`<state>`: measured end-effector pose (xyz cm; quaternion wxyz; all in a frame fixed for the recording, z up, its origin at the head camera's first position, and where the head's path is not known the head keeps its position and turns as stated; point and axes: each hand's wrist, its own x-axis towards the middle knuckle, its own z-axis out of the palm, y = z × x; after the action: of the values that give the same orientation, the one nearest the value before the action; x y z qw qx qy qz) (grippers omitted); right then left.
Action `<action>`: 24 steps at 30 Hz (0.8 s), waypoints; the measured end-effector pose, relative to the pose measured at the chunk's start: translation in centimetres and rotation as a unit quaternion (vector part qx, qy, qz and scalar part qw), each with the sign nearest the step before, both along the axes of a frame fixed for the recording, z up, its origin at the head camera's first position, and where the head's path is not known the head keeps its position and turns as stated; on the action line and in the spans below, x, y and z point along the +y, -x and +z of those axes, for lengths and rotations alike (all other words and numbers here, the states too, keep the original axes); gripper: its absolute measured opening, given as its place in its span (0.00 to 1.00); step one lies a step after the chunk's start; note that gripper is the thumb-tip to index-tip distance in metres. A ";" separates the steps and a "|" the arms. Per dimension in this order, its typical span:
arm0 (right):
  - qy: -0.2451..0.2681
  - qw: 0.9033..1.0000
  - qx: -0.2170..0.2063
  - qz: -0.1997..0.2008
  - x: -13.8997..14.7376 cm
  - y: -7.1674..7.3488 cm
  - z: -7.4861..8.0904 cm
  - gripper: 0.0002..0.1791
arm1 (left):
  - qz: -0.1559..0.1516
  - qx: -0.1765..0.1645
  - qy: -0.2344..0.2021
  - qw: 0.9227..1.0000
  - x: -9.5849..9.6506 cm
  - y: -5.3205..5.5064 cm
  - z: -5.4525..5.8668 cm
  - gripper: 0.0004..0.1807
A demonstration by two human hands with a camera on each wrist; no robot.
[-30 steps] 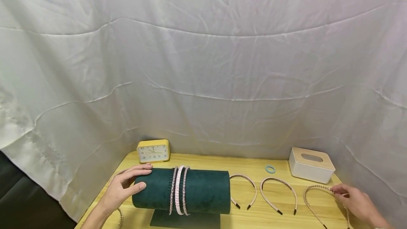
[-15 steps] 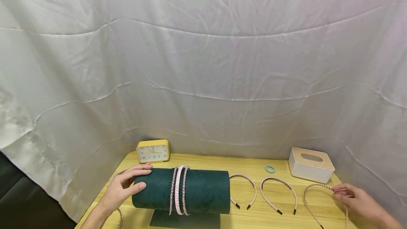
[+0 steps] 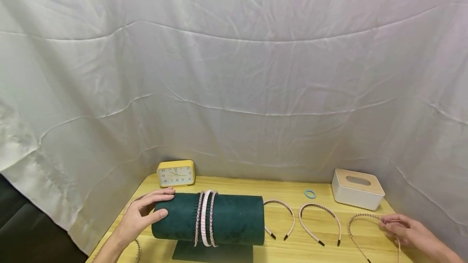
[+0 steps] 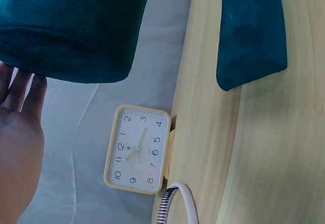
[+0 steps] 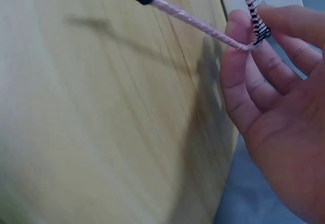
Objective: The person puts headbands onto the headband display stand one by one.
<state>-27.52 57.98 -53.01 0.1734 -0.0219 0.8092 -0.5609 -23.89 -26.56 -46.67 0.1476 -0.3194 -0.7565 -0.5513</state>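
At the right, my right hand [image 3: 411,232] pinches a thin pinkish twisted headband [image 3: 360,216] between thumb and fingers, on the right side of its arch. In the right wrist view its dark end and small comb teeth show, and its shadow falls on the tabletop apart from it. My left hand [image 3: 137,214] rests on the left end of a dark green velvet cylinder stand [image 3: 237,218], fingers laid over the top and thumb along the near side. Three headbands [image 3: 205,218] circle the stand's middle, a pale pink one between two braided ones.
Two pale headbands [image 3: 320,206] lie on the wooden table [image 3: 289,186] right of the stand. Another headband [image 3: 139,251] is partly hidden by my left arm. Behind are a yellow clock [image 3: 176,173], a blue ring [image 3: 310,194] and a tissue box [image 3: 358,190].
My right hand and the headband it pinches have shifted slightly left, and the headband has tilted a little. My left hand and the stand have stayed in place.
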 end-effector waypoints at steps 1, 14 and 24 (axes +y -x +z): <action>0.020 1.000 -0.007 0.009 0.1 0.0 -0.1 0.17 | 0.000 0.000 0.000 1.000 0.0 0.0 0.0 0.22; 0.176 0.981 -0.069 0.030 1.2 -0.1 -1.1 0.24 | 0.006 0.012 0.000 1.000 0.0 0.1 -0.1 0.22; 0.221 0.973 -0.041 0.047 1.0 -0.3 -1.3 0.27 | 0.001 0.017 -0.002 1.000 0.2 0.0 0.2 0.22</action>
<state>-27.23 59.00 -54.27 0.2231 -0.0743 0.6558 -0.7174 -23.89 -26.38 -46.50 0.1620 -0.3280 -0.7529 -0.5472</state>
